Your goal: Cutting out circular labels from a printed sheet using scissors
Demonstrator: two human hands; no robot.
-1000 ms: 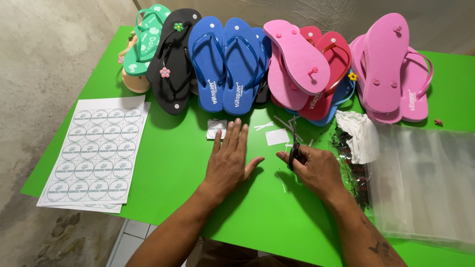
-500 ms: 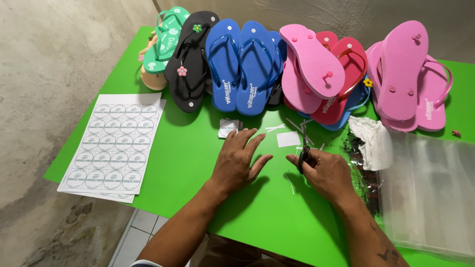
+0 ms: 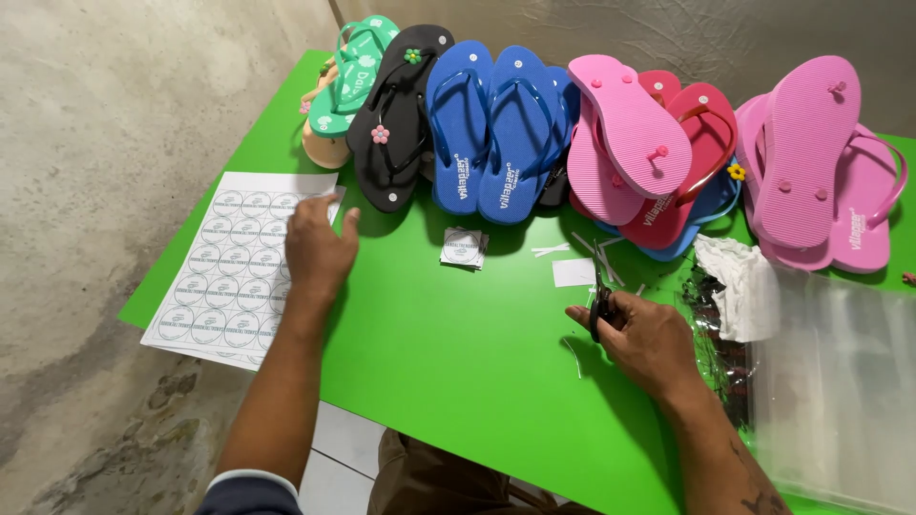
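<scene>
Hiding scissors (image 3: pixel 601 303) w/ right hand (image 3: pixel 641 339); left hand (image 3: pixel 317 250) covers sheet (image 3: pixel 229 277) edge.

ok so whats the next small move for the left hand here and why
Probably pinch the near edge of the white label sheet and draw it toward the table's middle. The left hand rests on the sheet's right edge, fingers at its upper corner, while the right hand holds the scissors well away on the green table. The sheet would have to come closer to the blades for any cutting.
</scene>
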